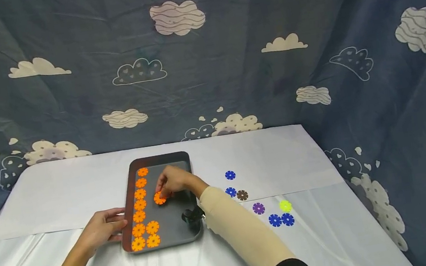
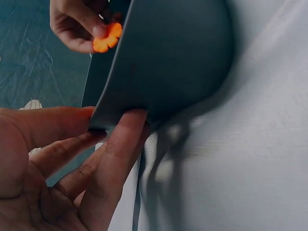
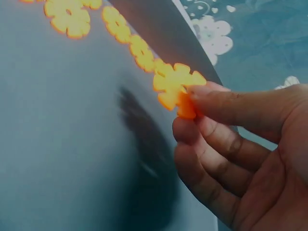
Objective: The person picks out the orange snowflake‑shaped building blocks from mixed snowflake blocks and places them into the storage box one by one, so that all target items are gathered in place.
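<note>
A dark rectangular baking tray (image 1: 174,222) lies on the white cloth. Along its left side runs a column of orange flower-shaped discs (image 1: 139,205), with two more beside the column's near end. My left hand (image 1: 103,230) grips the tray's left rim; in the left wrist view its fingers (image 2: 115,159) pinch the tray wall (image 2: 168,57). Over the tray, my right hand (image 1: 172,181) holds another orange flower-shaped disc (image 3: 175,89) between thumb and fingertips. In the right wrist view this disc appears raised above the tray floor, its shadow apart from it.
To the right of the tray lie several blue flower discs (image 1: 275,220), a brown one (image 1: 242,195), a purple one (image 1: 258,208) and a yellow-green one (image 1: 285,206). A dark cloud-patterned curtain (image 1: 230,80) hangs behind the table (image 1: 325,235).
</note>
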`<state>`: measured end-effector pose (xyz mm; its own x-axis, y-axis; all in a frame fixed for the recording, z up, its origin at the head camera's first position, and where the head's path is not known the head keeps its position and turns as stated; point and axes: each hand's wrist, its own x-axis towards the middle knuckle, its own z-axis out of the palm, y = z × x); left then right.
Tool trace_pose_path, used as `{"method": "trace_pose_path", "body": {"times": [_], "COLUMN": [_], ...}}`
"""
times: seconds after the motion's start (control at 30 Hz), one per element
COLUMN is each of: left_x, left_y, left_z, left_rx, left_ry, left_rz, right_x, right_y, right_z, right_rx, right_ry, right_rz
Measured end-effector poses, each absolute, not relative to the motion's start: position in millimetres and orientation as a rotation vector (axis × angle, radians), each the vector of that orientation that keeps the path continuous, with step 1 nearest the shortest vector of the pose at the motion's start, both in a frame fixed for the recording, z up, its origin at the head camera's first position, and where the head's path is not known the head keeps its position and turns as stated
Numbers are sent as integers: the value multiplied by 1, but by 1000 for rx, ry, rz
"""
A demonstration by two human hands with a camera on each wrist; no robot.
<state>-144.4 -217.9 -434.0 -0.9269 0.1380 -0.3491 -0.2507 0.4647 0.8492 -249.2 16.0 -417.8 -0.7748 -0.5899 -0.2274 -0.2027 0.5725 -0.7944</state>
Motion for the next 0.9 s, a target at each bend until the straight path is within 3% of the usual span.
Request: {"method": "trace_pose_path", "body": {"times": [0.37, 0.9], "left_x": [-143, -144], "left_y": [-219, -219], "left_z": [-433, -434], "left_rx": [-77, -107], "left_ry": [2333, 2341], "left_rz": [1492, 1480], "right_x": [-239, -231], "right_y": [-11, -18], "right_z": [-430, -436], "right_rx": [-405, -400], "right_ry": [2237, 2272], "right_rz": [-1180, -1128]}}
